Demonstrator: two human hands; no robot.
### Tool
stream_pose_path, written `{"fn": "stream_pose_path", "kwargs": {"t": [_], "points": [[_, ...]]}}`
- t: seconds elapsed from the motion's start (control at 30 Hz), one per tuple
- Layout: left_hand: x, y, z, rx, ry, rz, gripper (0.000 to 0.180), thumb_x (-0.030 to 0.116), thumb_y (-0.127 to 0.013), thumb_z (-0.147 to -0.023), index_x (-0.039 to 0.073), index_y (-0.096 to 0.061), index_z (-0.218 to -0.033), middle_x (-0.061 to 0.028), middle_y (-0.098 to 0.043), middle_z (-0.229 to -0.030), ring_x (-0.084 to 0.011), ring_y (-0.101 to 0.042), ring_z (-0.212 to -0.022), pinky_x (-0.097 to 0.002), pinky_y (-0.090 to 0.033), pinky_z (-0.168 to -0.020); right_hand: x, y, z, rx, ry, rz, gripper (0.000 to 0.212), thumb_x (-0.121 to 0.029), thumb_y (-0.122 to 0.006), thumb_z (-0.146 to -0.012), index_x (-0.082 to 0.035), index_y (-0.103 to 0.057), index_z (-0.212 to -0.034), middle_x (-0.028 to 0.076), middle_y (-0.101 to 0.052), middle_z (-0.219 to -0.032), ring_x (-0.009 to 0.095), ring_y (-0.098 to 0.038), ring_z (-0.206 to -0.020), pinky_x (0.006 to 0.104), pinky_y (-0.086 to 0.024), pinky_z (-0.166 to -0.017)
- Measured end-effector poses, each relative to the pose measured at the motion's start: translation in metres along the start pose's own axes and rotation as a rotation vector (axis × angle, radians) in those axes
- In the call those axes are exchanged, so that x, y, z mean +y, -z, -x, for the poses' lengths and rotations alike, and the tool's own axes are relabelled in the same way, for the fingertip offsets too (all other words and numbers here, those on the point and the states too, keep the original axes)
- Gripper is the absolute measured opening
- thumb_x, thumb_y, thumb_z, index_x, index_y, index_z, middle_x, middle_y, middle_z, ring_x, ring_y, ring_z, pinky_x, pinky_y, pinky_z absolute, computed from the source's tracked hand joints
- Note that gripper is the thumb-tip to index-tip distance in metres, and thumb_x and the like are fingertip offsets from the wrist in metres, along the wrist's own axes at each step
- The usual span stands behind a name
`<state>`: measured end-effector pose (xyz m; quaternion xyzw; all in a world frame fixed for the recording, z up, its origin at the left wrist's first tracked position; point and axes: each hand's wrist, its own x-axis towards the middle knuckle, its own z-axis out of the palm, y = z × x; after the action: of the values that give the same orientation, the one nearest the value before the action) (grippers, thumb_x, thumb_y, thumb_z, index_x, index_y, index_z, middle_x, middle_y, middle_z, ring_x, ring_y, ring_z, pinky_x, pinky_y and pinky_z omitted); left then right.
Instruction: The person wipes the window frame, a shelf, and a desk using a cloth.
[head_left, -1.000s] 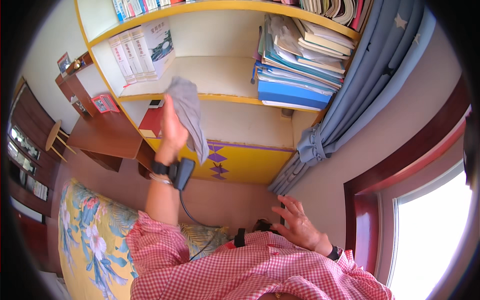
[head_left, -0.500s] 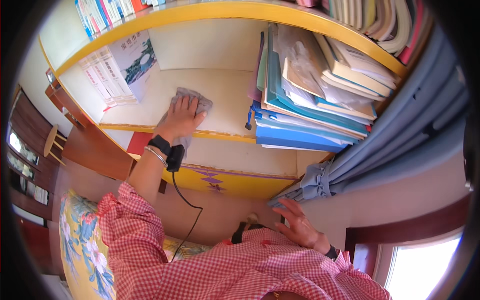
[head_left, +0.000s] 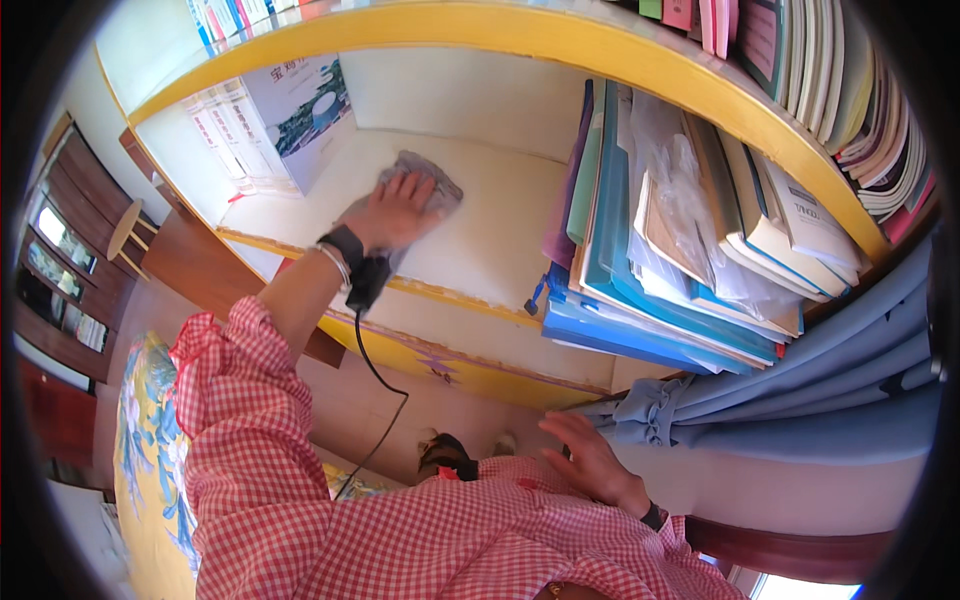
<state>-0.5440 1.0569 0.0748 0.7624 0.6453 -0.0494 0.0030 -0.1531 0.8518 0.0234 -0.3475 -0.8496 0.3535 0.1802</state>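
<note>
My left hand (head_left: 398, 212) presses a grey cloth (head_left: 436, 180) onto the white board of a shelf (head_left: 490, 230). Its fingers lie over the cloth, slightly blurred, and part of the cloth sticks out beyond the fingertips. On that wrist are a black band with a black device (head_left: 368, 285), a silver bracelet and a trailing black cable (head_left: 375, 385). My right hand (head_left: 590, 460) hangs in front of my body with its fingers stretched out, touching nothing that I can see.
White-spined books (head_left: 235, 140) stand left of the cloth. Folders and papers (head_left: 625, 260) are piled on the right, beside a gathered blue curtain (head_left: 800, 370). Above runs a yellow-edged shelf (head_left: 480, 35) with more books. Flowered yellow fabric (head_left: 150, 450) lies at lower left.
My left hand and the cloth have slid farther back from the shelf's front edge. The whole view has turned and shifted. My right hand stays low with its fingers extended.
</note>
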Motion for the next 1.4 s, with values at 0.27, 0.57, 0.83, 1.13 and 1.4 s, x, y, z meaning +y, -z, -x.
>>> {"fn": "stream_pose_path", "kwargs": {"t": [0.27,0.57,0.83,1.13,1.4], "points": [[0.043,0.018,0.024,-0.177,-0.329,0.248,0.070,0.054,-0.021,-0.094,0.006,-0.014,-0.145,-0.0176,-0.009,-0.152,-0.0352,-0.002,-0.140,-0.0446,-0.006,-0.113,-0.010,-0.014,-0.030,0.010,-0.030,-0.010,0.037,-0.017,-0.060,-0.084,-0.002,-0.052,-0.117,0.021,-0.052,-0.120,0.038,-0.048,-0.112,0.0435,-0.040,-0.096],[-0.084,0.007,-0.047,-0.079,-0.107,0.000,0.066,0.044,-0.022,-0.095,-0.006,-0.022,-0.139,-0.0271,-0.019,-0.146,-0.0460,-0.014,-0.135,-0.0483,-0.014,-0.111,-0.034,-0.036,-0.054,0.128,-0.130,-0.008,0.038,-0.014,-0.063,-0.082,-0.004,-0.052,-0.118,0.018,-0.056,-0.114,0.037,-0.052,-0.107,0.0417,-0.044,-0.091],[-0.207,-0.064,-0.131,-0.033,-0.064,-0.104,0.073,0.053,-0.030,-0.090,0.001,-0.020,-0.141,-0.0289,-0.020,-0.144,-0.0442,-0.019,-0.133,-0.0504,-0.017,-0.109,-0.062,-0.044,-0.041,0.218,-0.372,-0.047,0.038,-0.011,-0.064,-0.079,-0.005,-0.054,-0.115,0.017,-0.059,-0.108,0.035,-0.054,-0.102,0.0408,-0.045,-0.088],[-0.057,0.000,-0.089,-0.073,-0.199,0.015,0.066,0.047,-0.027,-0.092,0.006,-0.020,-0.143,-0.0193,-0.019,-0.148,-0.0406,-0.014,-0.136,-0.0524,-0.013,-0.110,-0.038,-0.067,-0.019,0.215,-0.387,-0.047,0.037,-0.014,-0.063,-0.080,-0.004,-0.053,-0.114,0.019,-0.060,-0.104,0.037,-0.055,-0.099,0.0416,-0.046,-0.085],[0.096,0.002,-0.121,0.073,-0.454,0.004,0.060,0.045,-0.034,-0.093,0.010,-0.027,-0.141,-0.0159,-0.023,-0.147,-0.0404,-0.017,-0.136,-0.0543,-0.014,-0.108,-0.027,-0.061,-0.015,0.206,-0.414,-0.100,0.037,-0.016,-0.065,-0.080,-0.006,-0.057,-0.115,0.017,-0.061,-0.109,0.034,-0.057,-0.100,0.0388,-0.047,-0.087]]}}
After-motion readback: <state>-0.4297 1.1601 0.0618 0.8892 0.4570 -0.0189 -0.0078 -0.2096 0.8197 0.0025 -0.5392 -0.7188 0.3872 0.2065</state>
